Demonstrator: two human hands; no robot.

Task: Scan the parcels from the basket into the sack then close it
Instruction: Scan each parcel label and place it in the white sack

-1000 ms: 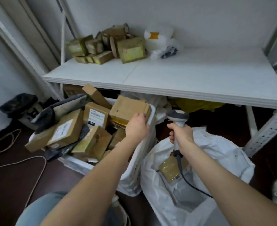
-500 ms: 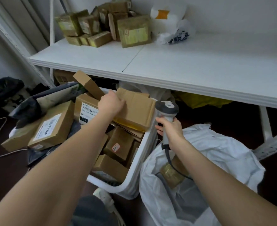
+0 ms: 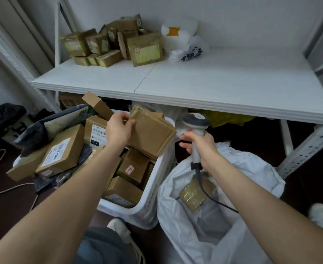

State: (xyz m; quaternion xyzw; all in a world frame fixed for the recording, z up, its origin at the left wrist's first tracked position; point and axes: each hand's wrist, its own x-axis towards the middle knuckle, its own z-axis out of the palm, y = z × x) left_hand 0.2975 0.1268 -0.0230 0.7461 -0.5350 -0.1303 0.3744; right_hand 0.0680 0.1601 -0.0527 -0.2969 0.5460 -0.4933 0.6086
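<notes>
A white plastic basket (image 3: 149, 195) on the floor is heaped with several brown cardboard parcels. My left hand (image 3: 118, 130) grips the left edge of a flat brown parcel (image 3: 153, 132) and holds it tilted over the basket's right rim. My right hand (image 3: 200, 143) holds a grey handheld scanner (image 3: 195, 122) by its handle, head up, just right of that parcel; its black cable trails down. Below the scanner, a white sack (image 3: 223, 216) stands open on the floor with a taped brown parcel (image 3: 193, 195) inside.
A white shelf board (image 3: 214, 82) runs across above the basket, with a stack of taped boxes (image 3: 115, 44) and white bags (image 3: 183, 40) at its back. A perforated metal shelf leg (image 3: 305, 147) stands right. Cables lie on the dark floor at left. My shoe (image 3: 120, 231) sits below the basket.
My left hand moved from the parcel's near edge to its left edge and tipped the parcel up. The scanner stayed beside it, above the sack.
</notes>
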